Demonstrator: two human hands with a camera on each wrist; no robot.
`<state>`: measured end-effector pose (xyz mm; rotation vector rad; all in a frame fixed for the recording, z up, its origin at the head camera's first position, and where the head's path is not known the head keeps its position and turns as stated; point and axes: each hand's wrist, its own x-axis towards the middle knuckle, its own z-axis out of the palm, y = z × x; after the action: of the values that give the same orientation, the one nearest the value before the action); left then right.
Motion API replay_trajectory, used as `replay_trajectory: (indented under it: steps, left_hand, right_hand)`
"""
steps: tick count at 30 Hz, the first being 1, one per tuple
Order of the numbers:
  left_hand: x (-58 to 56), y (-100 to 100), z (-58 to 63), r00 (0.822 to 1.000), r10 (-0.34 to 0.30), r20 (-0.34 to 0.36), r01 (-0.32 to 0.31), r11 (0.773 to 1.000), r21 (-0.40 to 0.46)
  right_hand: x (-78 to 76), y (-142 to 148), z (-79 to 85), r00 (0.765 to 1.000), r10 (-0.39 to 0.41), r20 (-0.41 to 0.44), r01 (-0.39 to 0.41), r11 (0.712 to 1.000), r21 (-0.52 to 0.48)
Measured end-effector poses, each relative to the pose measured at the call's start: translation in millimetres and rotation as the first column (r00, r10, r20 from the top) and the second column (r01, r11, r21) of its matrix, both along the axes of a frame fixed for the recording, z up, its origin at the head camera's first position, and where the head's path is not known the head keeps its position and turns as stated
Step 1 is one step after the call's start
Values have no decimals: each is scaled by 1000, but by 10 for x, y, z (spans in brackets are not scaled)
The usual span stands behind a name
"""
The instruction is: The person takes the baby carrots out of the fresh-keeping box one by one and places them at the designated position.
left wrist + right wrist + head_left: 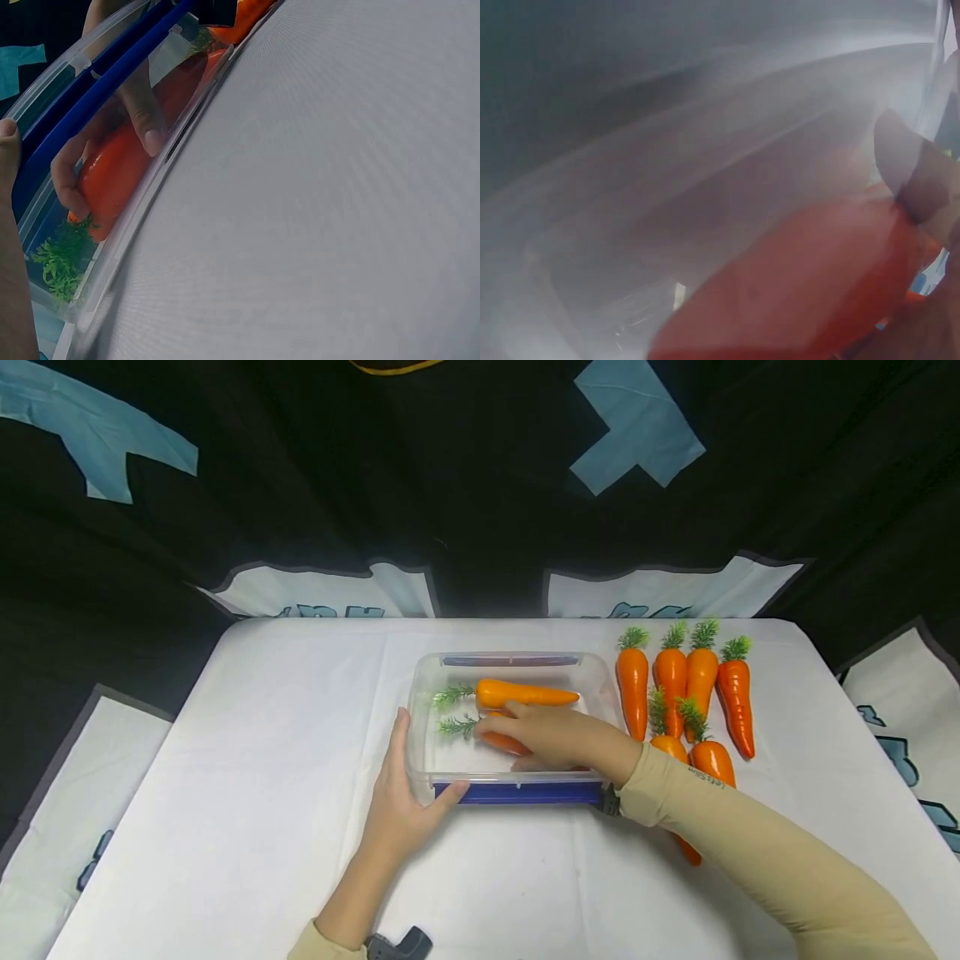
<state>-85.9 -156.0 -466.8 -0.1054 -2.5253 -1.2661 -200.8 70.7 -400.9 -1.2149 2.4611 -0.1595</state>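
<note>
A clear plastic container (pixel 450 760) with a blue latch (pixel 517 792) along its front stands on the white table. My left hand (pixel 397 810) holds its front left corner, fingers along the left wall and thumb at the front rim. Inside, my right hand (pixel 551 735) grips an orange toy carrot (pixel 112 176) with green leaves, its tip toward the right; the hand partly covers it in the head view. Behind it in the container lies another carrot (pixel 525 694), leaves to the left. The right wrist view is hazy and shows the gripped carrot (pixel 795 292) through the plastic.
Several more carrots lie right of the container, including a back row carrot (pixel 736 706) and a nearer carrot (pixel 712 762) partly under the right sleeve (pixel 750 831). A black cloth (pixel 480 485) hangs behind the white table (pixel 225 827).
</note>
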Motion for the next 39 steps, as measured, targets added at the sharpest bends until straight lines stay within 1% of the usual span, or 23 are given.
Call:
replay_trajectory:
  steps: [6,15,20,22,25,28,34,37,39]
  left_hand:
    - [2,-1,0,1000,8,-3,-8,1000,-14]
    - [2,0,1,1000,3,1,-3,1000,-14]
    - [-1,1,1,1000,5,-4,-5,1000,-15]
    - [-1,-2,-2,1000,5,-10,-5,1000,-16]
    - [-3,-4,-4,1000,3,-14,-3,1000,-16]
    - [-2,-6,-2,1000,3,-12,-3,1000,-15]
    - [3,-9,1,1000,4,-4,-4,1000,-9]
    - [4,-6,1,1000,5,-4,-5,1000,-11]
    - [5,-3,0,1000,8,-4,-8,1000,-16]
  right_hand:
    - [-21,-35,-28,998,-24,50,23,1000,19]
    - [-36,-21,-38,995,-36,88,40,998,-47]
    - [-23,15,-17,994,-90,56,94,993,-73]
    - [-18,30,4,993,-118,28,120,987,-107]
    - [-14,54,52,986,-167,0,164,969,-183]
    - [-19,89,106,980,-200,-22,187,944,-271]
    - [-36,207,225,966,-239,-100,180,896,-405]
    - [-32,273,296,952,-270,-144,172,863,-475]
    - [-17,321,351,942,-291,-164,164,832,-531]
